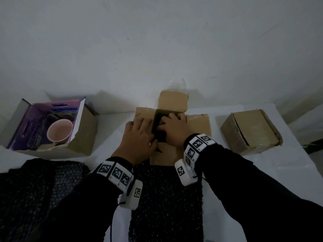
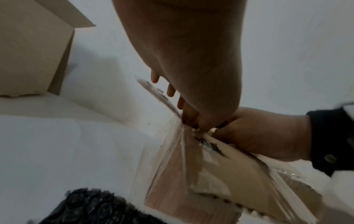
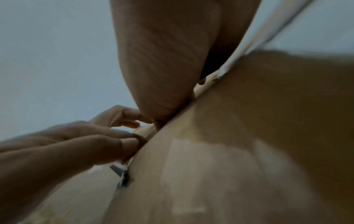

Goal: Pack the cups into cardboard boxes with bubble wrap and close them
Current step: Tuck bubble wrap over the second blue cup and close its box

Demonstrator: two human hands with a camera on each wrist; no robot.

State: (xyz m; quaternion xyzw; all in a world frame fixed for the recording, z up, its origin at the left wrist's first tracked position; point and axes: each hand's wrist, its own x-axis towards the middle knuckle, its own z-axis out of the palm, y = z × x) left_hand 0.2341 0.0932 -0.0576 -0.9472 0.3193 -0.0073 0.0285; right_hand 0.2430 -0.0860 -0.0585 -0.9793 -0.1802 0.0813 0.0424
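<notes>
Cups: one pink cup (image 1: 60, 131) sits in the open box (image 1: 82, 137) at the tabletop's back left. Both hands, left hand (image 1: 139, 135) and right hand (image 1: 172, 128), press dark wrap into the middle box (image 1: 172, 102); grip unclear. Pushing hard could tear its flaps.

Both hands reach into the open middle cardboard box (image 1: 172, 109): left hand (image 1: 139, 135) at its left rim, right hand (image 1: 172, 129) inside. Pink cup (image 1: 59, 131) sits in the left box (image 1: 82, 135). A closed box (image 1: 251, 131) stands near the table's (image 1: 262, 172) right edge.

open brown box (image 1: 172, 102) | dark bubble wrap (image 1: 160, 126) inside | pink cup (image 1: 60, 131) left
</notes>
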